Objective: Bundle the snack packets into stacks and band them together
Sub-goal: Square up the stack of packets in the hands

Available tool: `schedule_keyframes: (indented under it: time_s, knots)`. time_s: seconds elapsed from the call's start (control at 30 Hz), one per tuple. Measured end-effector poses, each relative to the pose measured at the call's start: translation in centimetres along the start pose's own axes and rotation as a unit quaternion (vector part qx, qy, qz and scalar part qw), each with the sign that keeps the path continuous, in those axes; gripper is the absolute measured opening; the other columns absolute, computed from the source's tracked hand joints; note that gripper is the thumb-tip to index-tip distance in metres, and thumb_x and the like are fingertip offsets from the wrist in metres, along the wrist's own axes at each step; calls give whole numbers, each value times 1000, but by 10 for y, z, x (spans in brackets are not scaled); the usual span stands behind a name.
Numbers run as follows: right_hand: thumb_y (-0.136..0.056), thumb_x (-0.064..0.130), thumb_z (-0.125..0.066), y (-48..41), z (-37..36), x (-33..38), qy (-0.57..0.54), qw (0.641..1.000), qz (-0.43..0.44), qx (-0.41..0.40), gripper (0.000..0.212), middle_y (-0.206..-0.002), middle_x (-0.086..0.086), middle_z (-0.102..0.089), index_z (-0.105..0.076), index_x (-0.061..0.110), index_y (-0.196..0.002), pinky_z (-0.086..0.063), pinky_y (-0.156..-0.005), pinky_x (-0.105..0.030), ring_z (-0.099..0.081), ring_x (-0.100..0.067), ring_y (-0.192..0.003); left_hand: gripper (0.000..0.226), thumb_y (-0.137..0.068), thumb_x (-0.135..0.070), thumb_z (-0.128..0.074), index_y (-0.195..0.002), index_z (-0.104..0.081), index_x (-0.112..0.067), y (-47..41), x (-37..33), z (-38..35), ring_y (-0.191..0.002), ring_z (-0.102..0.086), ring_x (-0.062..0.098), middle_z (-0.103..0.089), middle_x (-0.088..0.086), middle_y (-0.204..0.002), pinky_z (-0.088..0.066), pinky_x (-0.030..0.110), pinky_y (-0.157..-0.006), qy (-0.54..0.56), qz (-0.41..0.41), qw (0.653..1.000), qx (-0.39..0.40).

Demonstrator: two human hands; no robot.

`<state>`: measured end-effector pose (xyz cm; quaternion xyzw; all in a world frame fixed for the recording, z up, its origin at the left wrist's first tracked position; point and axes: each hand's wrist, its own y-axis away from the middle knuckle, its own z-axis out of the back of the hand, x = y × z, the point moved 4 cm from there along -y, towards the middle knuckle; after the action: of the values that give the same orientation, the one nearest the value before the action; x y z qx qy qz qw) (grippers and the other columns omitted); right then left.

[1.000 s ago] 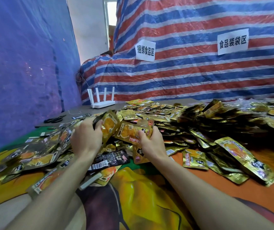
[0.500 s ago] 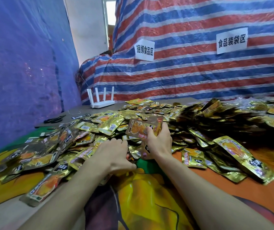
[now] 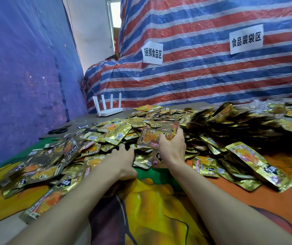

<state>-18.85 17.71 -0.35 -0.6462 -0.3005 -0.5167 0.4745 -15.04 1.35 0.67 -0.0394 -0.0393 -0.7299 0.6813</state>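
Over the pile, my right hand grips a stack.
My left hand lies in the pile; I cannot tell its grip.

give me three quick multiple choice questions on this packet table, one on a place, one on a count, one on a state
1. Where does the white router stand?
A. at the far left of the table, beside the packet pile
B. on the near right corner
C. on top of the heap

2. How many antennas does it have?
A. two
B. four
C. six

3. What is the right hand doing?
A. lying flat and empty
B. gripping a stack of packets
C. pointing at a sign

Answers:
1 A: it sits near the blue wall, just past the loose packets.
2 B: four white rods stand up from its base.
3 B: its fingers curl round the stack, held raised above the pile.
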Motion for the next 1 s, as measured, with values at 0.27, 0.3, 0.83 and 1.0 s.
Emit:
schedule_keyframes:
  time_s: [0.27,0.3,0.83,1.0]
  knots:
    - [-88,15,-68,3,6,2,-57,998,-4,23,34,-89,5,-62,-49,19,-116,-42,-58,-25,-62,-11,-79,42,-90,-8,-56,-126,-35,-7,-5,0,-2,-102,-56,35,-46,8,-97,-39,36,-66,37,46,994,-96]
    - [-88,13,-68,4,5,3,-65,997,-3,29,35,-90,5,-62,-49,20,-117,-44,-59,-25,-63,-12,-80,32,-89,-6,-55,-117,-39,-9,-5,3,-2,-94,-56,32,-43,5,-91,-38,35,-64,71,53,988,-124]
    - [-89,7,-66,6,6,5,-84,994,65,31,35,-92,5,-68,-51,34,-105,-59,-62,-25,-70,-9,-80,38,-78,-36,-72,-84,-38,-21,0,15,-12,-83,-48,20,-49,1,-91,-37,33,-63,117,66,990,-44]
    - [-86,6,-65,3,8,6,-45,995,86,16,30,-83,4,-66,-52,23,-107,-49,-48,-16,-67,-4,-69,50,-77,-54,-69,-102,-44,-18,5,13,-15,-106,-55,28,-49,5,-104,-43,38,-75,145,40,989,9]
